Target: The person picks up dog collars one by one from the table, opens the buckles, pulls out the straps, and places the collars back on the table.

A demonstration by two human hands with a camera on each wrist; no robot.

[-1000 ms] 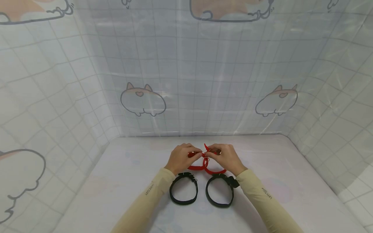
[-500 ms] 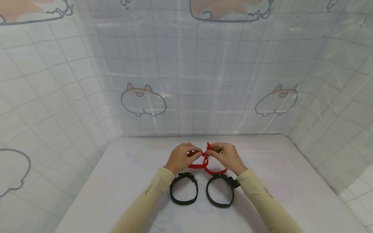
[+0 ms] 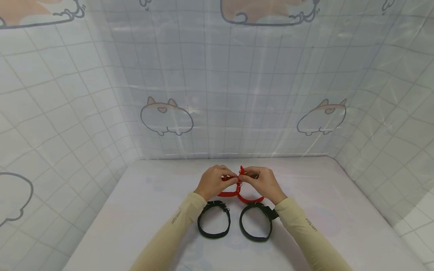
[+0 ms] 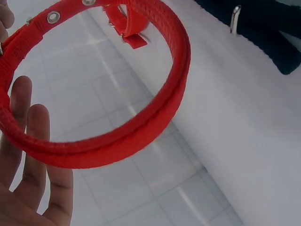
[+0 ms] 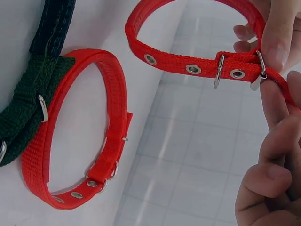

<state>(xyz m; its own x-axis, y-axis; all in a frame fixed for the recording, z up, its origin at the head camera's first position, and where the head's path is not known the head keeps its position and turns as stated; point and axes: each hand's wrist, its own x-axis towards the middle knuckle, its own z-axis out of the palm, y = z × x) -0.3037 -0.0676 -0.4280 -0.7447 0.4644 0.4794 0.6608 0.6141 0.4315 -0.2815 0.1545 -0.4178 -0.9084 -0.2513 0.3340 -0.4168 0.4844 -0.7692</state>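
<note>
- a dark collar (image 3: 213, 236), looped on the table (image 3: 135, 226), metal fittings at its far side;
- a second dark collar (image 3: 258, 239), just right of it, apart, strap end jutting rightward;
- the tabletop, whitish, with faint pastel patches;
- a glossy grid-patterned backdrop (image 3: 237, 124) behind, printed with cartoon animals (image 3: 167, 118).

Head cam looked forward-down from farther off; both wrist cams sat close, sharing one held red collar (image 4: 94, 153), left view's 10 o'clock, right view's 1.
</note>
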